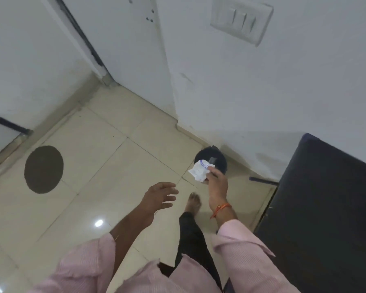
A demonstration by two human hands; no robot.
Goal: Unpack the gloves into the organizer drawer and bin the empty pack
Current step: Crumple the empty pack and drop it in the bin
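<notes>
Holding the crumpled empty pack (pixel 199 171) in our right hand (pixel 218 187), grip pinched on it, above the black bin (pixel 211 160) on the floor by the wall. Left hand (pixel 160 197) empty, fingers spread. Gloves, drawer: unseen. Remaining, we judge: the drop.

Floor (pixel 106 157): pale cream tiles with thin dark joints; one bright light reflection near the lower left. A round dark mat (pixel 43 169) lies by the left wall. Walls (pixel 251 92) white, scuffed near the skirting. Switch plate (pixel 242 19) mounted upper right. Dark table (pixel 325 208) stands at right.
</notes>
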